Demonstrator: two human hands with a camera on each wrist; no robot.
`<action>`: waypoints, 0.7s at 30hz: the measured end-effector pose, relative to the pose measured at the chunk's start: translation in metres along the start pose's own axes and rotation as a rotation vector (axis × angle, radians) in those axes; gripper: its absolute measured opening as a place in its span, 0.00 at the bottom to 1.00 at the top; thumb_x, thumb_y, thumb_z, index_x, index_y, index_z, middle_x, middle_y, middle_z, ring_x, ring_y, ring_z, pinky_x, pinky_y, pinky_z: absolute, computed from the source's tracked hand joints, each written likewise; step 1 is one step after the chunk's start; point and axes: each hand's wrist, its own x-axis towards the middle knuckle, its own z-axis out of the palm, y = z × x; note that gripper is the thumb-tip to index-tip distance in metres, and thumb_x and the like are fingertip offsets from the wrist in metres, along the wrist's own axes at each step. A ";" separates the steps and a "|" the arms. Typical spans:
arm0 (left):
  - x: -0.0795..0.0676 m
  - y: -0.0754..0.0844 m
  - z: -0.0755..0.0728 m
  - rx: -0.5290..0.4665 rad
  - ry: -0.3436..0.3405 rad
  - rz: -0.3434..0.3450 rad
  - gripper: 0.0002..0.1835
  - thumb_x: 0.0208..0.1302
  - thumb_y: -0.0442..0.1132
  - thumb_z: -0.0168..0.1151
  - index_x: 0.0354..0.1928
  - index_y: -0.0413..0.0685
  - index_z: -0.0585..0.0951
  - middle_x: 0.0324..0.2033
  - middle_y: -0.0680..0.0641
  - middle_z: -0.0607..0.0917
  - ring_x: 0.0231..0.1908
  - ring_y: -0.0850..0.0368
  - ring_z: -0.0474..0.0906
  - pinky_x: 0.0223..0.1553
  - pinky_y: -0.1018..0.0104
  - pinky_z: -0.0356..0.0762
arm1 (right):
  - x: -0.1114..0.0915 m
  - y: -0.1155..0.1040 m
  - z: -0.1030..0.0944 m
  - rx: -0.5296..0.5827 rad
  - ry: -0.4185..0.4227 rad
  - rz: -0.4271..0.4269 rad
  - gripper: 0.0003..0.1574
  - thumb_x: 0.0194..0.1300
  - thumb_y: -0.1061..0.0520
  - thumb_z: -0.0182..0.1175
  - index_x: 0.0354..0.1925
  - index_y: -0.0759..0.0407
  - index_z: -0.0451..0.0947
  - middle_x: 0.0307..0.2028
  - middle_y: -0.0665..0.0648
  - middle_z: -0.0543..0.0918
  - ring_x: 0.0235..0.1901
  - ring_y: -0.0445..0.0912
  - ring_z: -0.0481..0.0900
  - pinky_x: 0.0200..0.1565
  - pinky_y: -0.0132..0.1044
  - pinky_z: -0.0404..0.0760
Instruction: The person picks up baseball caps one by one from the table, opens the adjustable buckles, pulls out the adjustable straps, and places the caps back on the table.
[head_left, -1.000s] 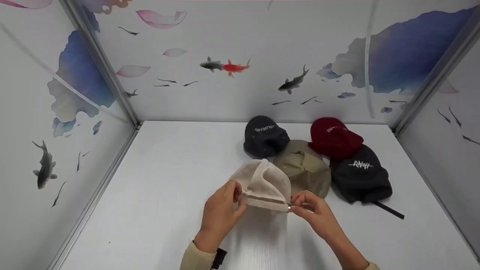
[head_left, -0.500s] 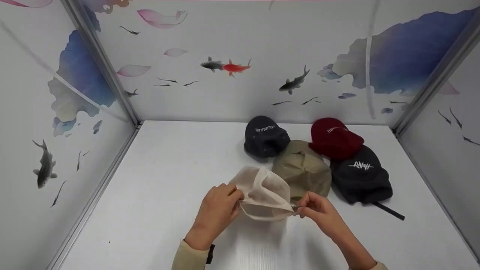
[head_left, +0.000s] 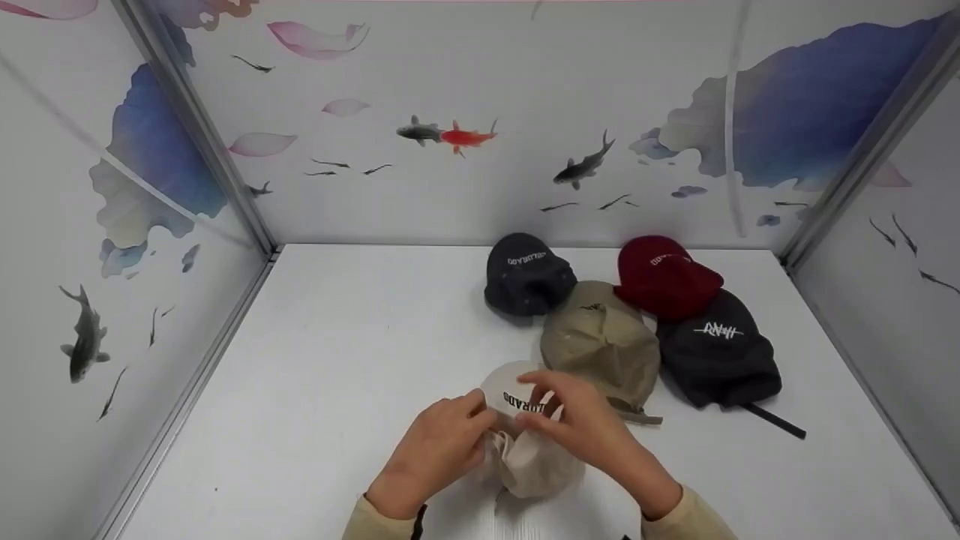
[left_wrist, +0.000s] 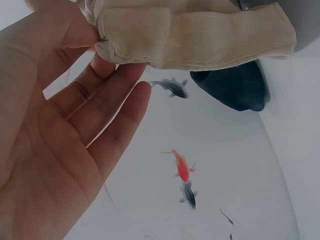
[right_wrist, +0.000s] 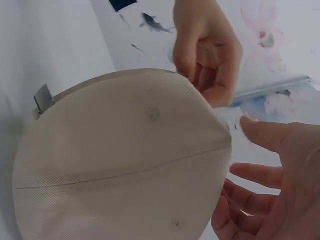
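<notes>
A cream cap [head_left: 538, 469] with dark lettering is held low over the table, its cloth folded in at the middle. My left hand [head_left: 442, 448] pinches its edge on the left side; in the left wrist view the thumb and index finger of that hand [left_wrist: 65, 135] grip the corner of the stitched band [left_wrist: 200, 42]. My right hand [head_left: 592, 420] is over the cap's lettered front with fingers spread and loosely bent. The right wrist view shows its fingers [right_wrist: 255, 177] at the cap's edge, the thumb apart from the cloth. A metal buckle [right_wrist: 44, 97] juts from the cap's rim.
Behind the cream cap lie an olive cap [head_left: 600, 345], a navy cap [head_left: 525, 277], a dark red cap [head_left: 667, 274] and a black cap [head_left: 720, 352] with its strap sticking out. Printed wall panels [head_left: 480, 195] border the white table [head_left: 322, 360].
The cream cap has been turned round and lowered toward me, so its lettering now shows. My right hand has released the strap end and moved left over the cap; my left hand keeps its pinch.
</notes>
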 end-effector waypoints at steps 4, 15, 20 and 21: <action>-0.011 -0.005 -0.002 -0.016 -0.010 -0.030 0.11 0.52 0.34 0.72 0.34 0.57 0.81 0.29 0.56 0.74 0.23 0.65 0.71 0.27 0.73 0.71 | 0.006 -0.011 0.018 -0.155 -0.070 -0.049 0.14 0.59 0.49 0.71 0.41 0.52 0.82 0.31 0.49 0.83 0.28 0.37 0.79 0.31 0.28 0.78; -0.049 -0.015 -0.024 -0.222 -0.168 -0.199 0.09 0.57 0.31 0.65 0.33 0.55 0.80 0.30 0.57 0.73 0.24 0.67 0.65 0.27 0.75 0.70 | 0.012 -0.028 0.024 -0.189 -0.205 -0.035 0.12 0.58 0.53 0.72 0.28 0.51 0.77 0.25 0.44 0.80 0.26 0.33 0.71 0.29 0.28 0.70; -0.067 -0.017 -0.034 -0.368 -0.340 -0.303 0.08 0.58 0.31 0.64 0.34 0.55 0.79 0.29 0.59 0.71 0.24 0.71 0.63 0.26 0.75 0.68 | 0.024 -0.033 0.031 -0.271 -0.182 -0.142 0.13 0.56 0.57 0.73 0.30 0.54 0.75 0.27 0.48 0.77 0.28 0.37 0.71 0.32 0.29 0.71; -0.069 -0.017 -0.035 -0.386 -0.363 -0.324 0.08 0.58 0.31 0.64 0.34 0.55 0.79 0.29 0.59 0.71 0.24 0.72 0.63 0.26 0.75 0.68 | 0.027 -0.033 0.033 -0.304 -0.171 -0.182 0.14 0.56 0.59 0.73 0.30 0.55 0.74 0.28 0.49 0.77 0.28 0.38 0.72 0.32 0.29 0.72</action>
